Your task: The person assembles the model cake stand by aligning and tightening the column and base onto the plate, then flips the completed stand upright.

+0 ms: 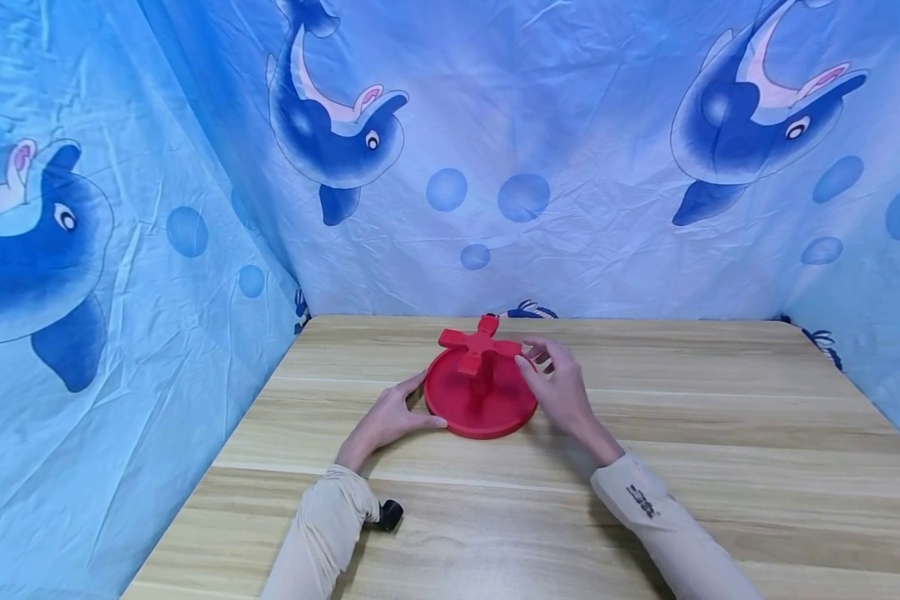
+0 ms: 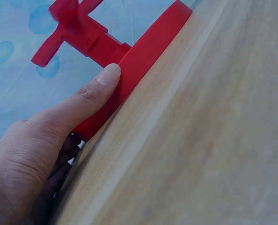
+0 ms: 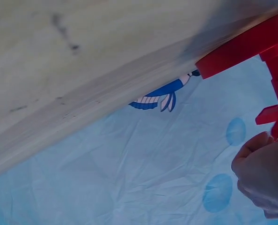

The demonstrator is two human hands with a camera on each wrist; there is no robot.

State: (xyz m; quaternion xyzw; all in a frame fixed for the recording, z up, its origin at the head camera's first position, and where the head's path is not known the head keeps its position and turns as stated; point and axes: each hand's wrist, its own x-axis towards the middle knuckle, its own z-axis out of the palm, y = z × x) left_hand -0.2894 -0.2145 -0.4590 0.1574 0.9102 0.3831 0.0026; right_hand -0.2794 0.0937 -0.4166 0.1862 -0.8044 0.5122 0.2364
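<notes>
A red stand has a round, low-rimmed base point(image 1: 450, 407) resting on the table, a thick upright post point(image 2: 94, 44) and a cross-shaped top point(image 1: 477, 346) with flat arms. My left hand point(image 1: 386, 419) holds the left side of the base, thumb on the front rim and fingers round toward the back. In the left wrist view the thumb presses on the rim, and small raised characters show on the post. On the other side my right hand point(image 1: 565, 389) pinches the right-hand arm of the cross between thumb and fingers; the palm side is hidden in the right wrist view.
The wood-grain table point(image 1: 720, 433) spreads around the stand. Blue dolphin-print cloth point(image 1: 585, 167) hangs along its back and sides. A small black cylindrical piece point(image 1: 390, 515) sticks out by the left sleeve. Blue-and-white cord point(image 1: 531, 310) lies along the back edge.
</notes>
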